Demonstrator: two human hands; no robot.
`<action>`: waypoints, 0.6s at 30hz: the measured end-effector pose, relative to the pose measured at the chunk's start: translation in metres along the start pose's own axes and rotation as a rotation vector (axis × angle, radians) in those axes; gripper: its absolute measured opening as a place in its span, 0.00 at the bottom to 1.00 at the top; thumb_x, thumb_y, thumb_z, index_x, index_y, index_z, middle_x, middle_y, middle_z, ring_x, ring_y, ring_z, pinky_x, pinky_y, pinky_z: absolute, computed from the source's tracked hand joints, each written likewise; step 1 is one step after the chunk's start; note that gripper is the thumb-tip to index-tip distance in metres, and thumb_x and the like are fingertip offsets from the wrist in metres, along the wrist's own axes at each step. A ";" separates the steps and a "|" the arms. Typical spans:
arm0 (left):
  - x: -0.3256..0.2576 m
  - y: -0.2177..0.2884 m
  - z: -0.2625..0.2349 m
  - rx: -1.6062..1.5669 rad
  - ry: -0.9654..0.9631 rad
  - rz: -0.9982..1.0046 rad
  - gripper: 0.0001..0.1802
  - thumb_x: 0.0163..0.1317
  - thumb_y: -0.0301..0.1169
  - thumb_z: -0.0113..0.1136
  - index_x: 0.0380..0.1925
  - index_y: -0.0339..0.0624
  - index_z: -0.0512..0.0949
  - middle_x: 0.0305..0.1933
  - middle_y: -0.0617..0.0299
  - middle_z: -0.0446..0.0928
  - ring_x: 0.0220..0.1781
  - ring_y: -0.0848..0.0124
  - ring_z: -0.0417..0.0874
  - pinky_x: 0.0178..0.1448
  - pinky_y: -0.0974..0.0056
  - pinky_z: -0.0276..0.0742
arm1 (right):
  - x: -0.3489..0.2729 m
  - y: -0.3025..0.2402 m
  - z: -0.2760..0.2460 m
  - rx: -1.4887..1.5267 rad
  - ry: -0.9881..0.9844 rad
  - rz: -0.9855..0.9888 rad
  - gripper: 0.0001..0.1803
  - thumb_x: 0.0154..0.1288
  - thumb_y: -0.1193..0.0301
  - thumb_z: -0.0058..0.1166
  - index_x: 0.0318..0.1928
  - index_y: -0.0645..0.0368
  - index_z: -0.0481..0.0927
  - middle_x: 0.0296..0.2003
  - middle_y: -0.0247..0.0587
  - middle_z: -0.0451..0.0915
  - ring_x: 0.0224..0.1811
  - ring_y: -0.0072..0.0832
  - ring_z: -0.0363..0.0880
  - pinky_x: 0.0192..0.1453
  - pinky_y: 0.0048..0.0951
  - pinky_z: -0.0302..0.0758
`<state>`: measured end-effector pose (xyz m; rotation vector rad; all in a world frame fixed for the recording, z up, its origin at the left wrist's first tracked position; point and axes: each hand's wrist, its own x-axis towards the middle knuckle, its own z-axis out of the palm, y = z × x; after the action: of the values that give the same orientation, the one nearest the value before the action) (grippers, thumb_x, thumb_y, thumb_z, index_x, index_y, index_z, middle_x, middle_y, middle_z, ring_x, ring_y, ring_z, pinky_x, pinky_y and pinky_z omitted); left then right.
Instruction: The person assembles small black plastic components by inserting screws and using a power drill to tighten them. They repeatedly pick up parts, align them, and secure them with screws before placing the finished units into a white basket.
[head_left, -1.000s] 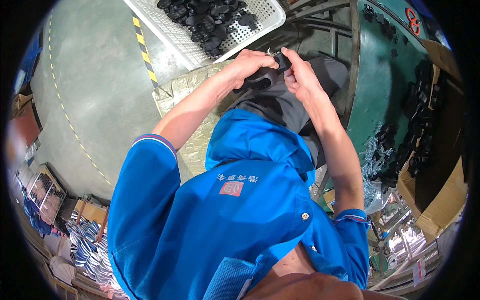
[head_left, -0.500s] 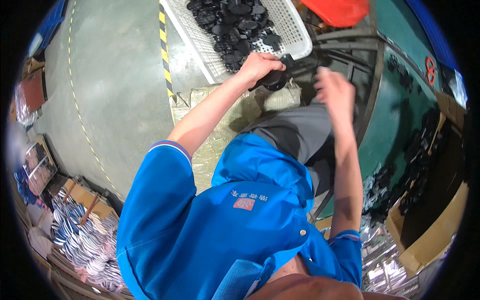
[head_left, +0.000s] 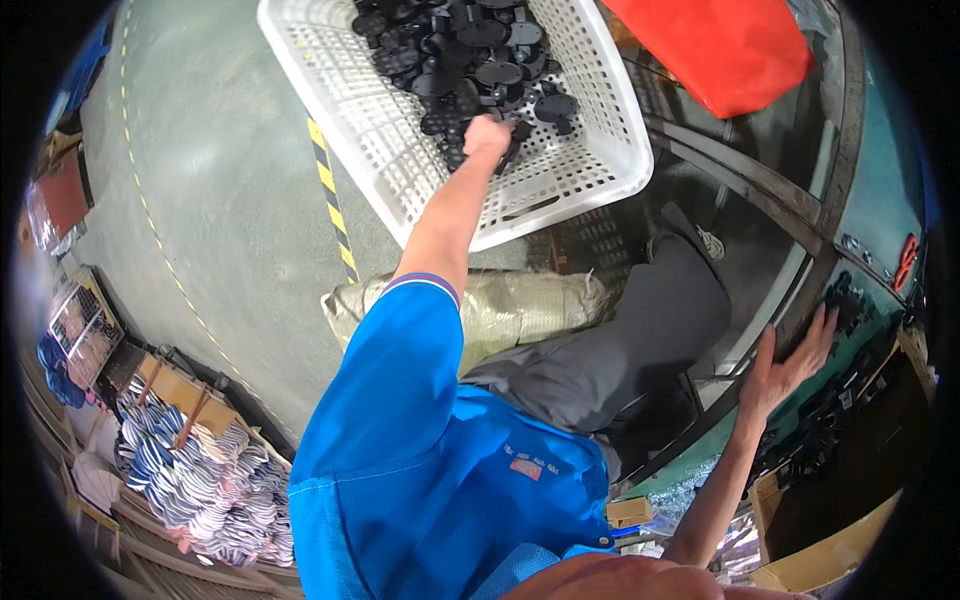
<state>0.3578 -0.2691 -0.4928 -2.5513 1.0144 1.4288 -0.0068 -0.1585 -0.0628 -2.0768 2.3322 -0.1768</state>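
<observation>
Holding our left grip (head_left: 487, 137) low inside the white basket (head_left: 628, 165), we have its fingers curled in beside a black part (head_left: 516, 145); the back of the hand hides the fingertips, so we cannot tell whether they are clasped on it or free. That part lies just to the right of this grip, at the near edge of a heap. Ahead of the grip, other black pieces (head_left: 500, 73), many of them oval, lie loose against one another, and the basket's high perforated walls probably serve to keep them together.

Nearer to us than this grip, a wrapped sack (head_left: 520, 300) lies beside our grey trousers (head_left: 650, 320).

Well to the right, our right grip (head_left: 785, 375) is bare, its fingers spread at the dark edge of the green bench (head_left: 885, 190), perhaps to steady us while the left arm stretches out; whether the palm bears weight is unclear. Near its fingertips more small black items (head_left: 850, 300) lie on the bench, with a red-handled tool (head_left: 906, 262) beyond. An open carton (head_left: 840, 545) stands nearer to us than this grip, and a red bag (head_left: 735, 50) is well ahead of it
</observation>
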 end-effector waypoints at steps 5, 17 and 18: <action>0.066 -0.005 0.025 -0.276 0.206 -0.066 0.30 0.46 0.41 0.73 0.48 0.32 0.80 0.47 0.43 0.83 0.52 0.52 0.84 0.56 0.57 0.77 | -0.007 0.008 -0.004 0.099 -0.023 0.109 0.37 0.62 0.70 0.60 0.71 0.57 0.63 0.73 0.56 0.52 0.74 0.55 0.52 0.71 0.58 0.57; 0.091 0.025 0.042 -0.029 0.330 -0.122 0.10 0.54 0.32 0.66 0.31 0.35 0.83 0.37 0.44 0.84 0.40 0.50 0.86 0.43 0.53 0.79 | -0.012 0.015 -0.006 0.110 -0.061 0.125 0.37 0.63 0.66 0.55 0.71 0.62 0.62 0.74 0.58 0.50 0.75 0.56 0.49 0.71 0.60 0.55; 0.070 0.029 0.039 0.097 0.301 -0.017 0.12 0.55 0.34 0.66 0.30 0.35 0.83 0.37 0.44 0.84 0.40 0.49 0.86 0.43 0.52 0.79 | -0.016 0.013 -0.004 0.111 -0.037 0.158 0.37 0.63 0.66 0.56 0.71 0.62 0.62 0.73 0.58 0.52 0.74 0.56 0.50 0.70 0.60 0.56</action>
<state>0.3376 -0.3152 -0.5618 -2.7480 1.0634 0.9827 -0.0183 -0.1413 -0.0611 -1.8215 2.3925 -0.2564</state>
